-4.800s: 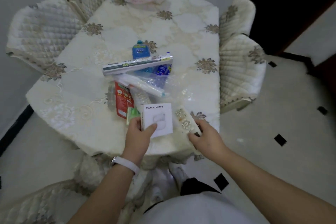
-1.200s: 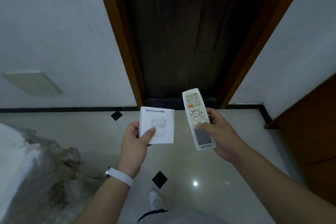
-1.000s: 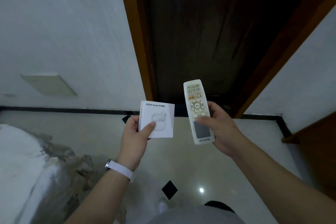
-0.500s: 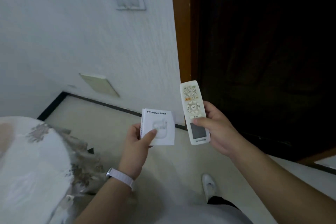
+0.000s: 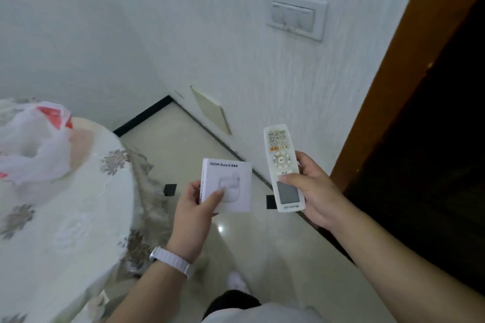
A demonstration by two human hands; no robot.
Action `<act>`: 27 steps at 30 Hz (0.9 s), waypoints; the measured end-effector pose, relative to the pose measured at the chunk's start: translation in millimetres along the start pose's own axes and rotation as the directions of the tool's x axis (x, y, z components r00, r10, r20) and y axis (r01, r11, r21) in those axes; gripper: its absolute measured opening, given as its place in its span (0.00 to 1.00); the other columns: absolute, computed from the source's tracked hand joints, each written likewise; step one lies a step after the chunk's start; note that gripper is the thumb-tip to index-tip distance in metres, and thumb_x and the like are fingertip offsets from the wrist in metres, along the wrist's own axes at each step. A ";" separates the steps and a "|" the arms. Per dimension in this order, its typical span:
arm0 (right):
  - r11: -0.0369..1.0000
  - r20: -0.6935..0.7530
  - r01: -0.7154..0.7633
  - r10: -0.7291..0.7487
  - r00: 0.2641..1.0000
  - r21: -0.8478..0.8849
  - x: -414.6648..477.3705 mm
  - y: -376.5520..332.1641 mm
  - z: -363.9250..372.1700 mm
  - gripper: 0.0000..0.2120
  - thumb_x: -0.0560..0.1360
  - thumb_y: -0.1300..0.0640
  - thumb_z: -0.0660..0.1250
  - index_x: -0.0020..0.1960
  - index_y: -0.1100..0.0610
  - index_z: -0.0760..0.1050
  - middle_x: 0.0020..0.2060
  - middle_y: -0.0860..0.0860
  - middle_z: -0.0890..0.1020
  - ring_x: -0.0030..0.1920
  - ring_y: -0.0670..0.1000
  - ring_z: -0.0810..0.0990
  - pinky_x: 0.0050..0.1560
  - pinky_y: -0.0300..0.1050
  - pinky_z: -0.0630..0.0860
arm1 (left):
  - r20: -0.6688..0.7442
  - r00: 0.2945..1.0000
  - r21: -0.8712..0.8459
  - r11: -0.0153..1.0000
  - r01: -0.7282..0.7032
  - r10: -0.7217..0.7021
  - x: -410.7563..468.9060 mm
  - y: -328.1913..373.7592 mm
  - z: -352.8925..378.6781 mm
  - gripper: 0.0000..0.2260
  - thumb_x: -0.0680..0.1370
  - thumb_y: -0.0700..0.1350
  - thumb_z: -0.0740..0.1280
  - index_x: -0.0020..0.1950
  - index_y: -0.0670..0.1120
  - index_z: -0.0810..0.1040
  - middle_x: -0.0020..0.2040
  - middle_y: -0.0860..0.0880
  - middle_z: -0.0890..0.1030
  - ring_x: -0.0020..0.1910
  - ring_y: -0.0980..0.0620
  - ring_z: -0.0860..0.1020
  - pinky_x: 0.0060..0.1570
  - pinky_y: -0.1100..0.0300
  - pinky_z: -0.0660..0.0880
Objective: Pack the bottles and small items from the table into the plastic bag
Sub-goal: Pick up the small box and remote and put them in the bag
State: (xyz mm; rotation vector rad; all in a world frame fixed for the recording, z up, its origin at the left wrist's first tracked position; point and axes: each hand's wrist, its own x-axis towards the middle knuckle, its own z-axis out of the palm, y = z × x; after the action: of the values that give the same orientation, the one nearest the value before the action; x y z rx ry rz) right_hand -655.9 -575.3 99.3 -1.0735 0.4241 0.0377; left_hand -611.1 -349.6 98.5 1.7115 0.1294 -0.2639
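Left hand [image 5: 193, 217] grips the white earbuds box [image 5: 233, 173], with the thumb across its face and the fingers behind its left edge. Right hand [image 5: 315, 191] is wrapped round the remote control [image 5: 282, 160], thumb pressed just above the screen. Both items are held over the floor, off the table's [image 5: 78, 217] edge.

The plastic bag [image 5: 34, 149] lies slumped on the table, well apart to the left. I can't make out its mouth from here.

Handling, as I judge it:
- The box looks light and stiff, with smooth card faces and crushable corners. Holding it by opposite edges suits it, and it can drop in flat.
- The remote is a rigid bar, somewhat heavier, with a slick shell. I'd keep the grip at mid-body and feed it in end first.
- The bag is thin, limp film that won't stay open. I expect to need one hand free to lift a handle.
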 end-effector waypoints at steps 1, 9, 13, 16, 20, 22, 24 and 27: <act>1.000 0.023 -0.016 0.017 1.000 -0.024 16.6 -1.5 8.9 0.20 0.70 0.69 0.69 0.57 0.51 0.77 0.51 0.53 0.84 0.47 0.54 0.82 0.47 0.51 0.77 | -0.027 0.999 -0.016 1.000 0.019 -0.019 13.8 -1.6 -6.7 0.23 0.63 0.54 0.75 0.54 0.47 0.77 0.50 0.46 0.84 0.50 0.43 0.83 0.49 0.44 0.79; 0.972 0.048 -0.061 0.074 0.996 -0.226 161.4 -13.9 103.7 0.19 0.75 0.70 0.65 0.60 0.51 0.75 0.50 0.49 0.85 0.46 0.50 0.84 0.44 0.48 0.79 | -0.120 0.991 -0.176 0.983 0.045 -0.067 167.1 1.2 -62.1 0.15 0.73 0.44 0.74 0.56 0.46 0.75 0.52 0.47 0.82 0.50 0.47 0.82 0.49 0.48 0.79; 0.942 0.063 -0.037 0.062 0.996 -0.335 227.8 -30.1 161.9 0.20 0.75 0.67 0.67 0.60 0.47 0.76 0.53 0.47 0.84 0.51 0.51 0.84 0.50 0.51 0.79 | -0.122 0.990 -0.226 0.973 0.047 -0.076 244.1 23.2 -101.3 0.10 0.76 0.39 0.70 0.55 0.46 0.75 0.50 0.49 0.82 0.47 0.49 0.81 0.46 0.51 0.79; 0.943 0.089 -0.010 0.042 0.995 -0.331 273.5 -41.8 201.3 0.20 0.75 0.68 0.67 0.60 0.47 0.76 0.53 0.48 0.84 0.51 0.52 0.84 0.49 0.50 0.79 | -0.152 0.987 -0.231 0.973 0.010 -0.046 295.1 41.8 -130.2 0.09 0.76 0.39 0.70 0.54 0.47 0.75 0.50 0.48 0.82 0.47 0.49 0.81 0.43 0.56 0.78; 0.942 0.157 -0.012 0.069 0.985 -0.336 324.7 -49.1 240.6 0.21 0.75 0.68 0.67 0.62 0.48 0.76 0.54 0.49 0.84 0.52 0.53 0.84 0.49 0.51 0.78 | -0.221 0.975 -0.228 0.973 -0.029 -0.023 344.8 60.7 -159.9 0.10 0.77 0.40 0.70 0.57 0.46 0.75 0.53 0.46 0.82 0.49 0.47 0.82 0.42 0.56 0.79; 0.933 0.177 -0.016 0.086 0.981 -0.361 353.1 -49.3 257.4 0.22 0.74 0.67 0.68 0.63 0.49 0.75 0.55 0.50 0.84 0.52 0.53 0.83 0.50 0.51 0.77 | -0.243 0.969 -0.248 0.969 -0.015 -0.047 367.4 62.8 -170.8 0.10 0.76 0.39 0.70 0.57 0.46 0.75 0.55 0.43 0.82 0.51 0.43 0.82 0.47 0.49 0.80; 0.925 0.203 -0.024 0.108 0.973 -0.379 384.2 -47.2 272.8 0.21 0.74 0.67 0.68 0.63 0.49 0.75 0.55 0.50 0.84 0.53 0.53 0.83 0.50 0.52 0.77 | -0.275 0.958 -0.262 0.965 0.013 -0.087 390.1 59.6 -180.1 0.11 0.76 0.39 0.70 0.57 0.47 0.75 0.55 0.43 0.82 0.53 0.42 0.82 0.51 0.44 0.80; 0.921 0.265 -0.057 0.170 0.949 -0.386 437.7 -41.5 296.2 0.21 0.74 0.69 0.68 0.63 0.50 0.75 0.54 0.51 0.84 0.53 0.54 0.84 0.51 0.53 0.78 | -0.342 0.929 -0.277 0.960 0.042 -0.139 423.6 55.0 -193.6 0.12 0.76 0.41 0.71 0.57 0.47 0.75 0.56 0.43 0.82 0.53 0.43 0.82 0.52 0.42 0.80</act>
State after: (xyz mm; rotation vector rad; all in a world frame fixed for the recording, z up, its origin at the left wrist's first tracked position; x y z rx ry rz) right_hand -149.8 -417.5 99.2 -1.3940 0.2112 0.3932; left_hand -169.2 -194.9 72.9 1.4719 0.4949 0.0038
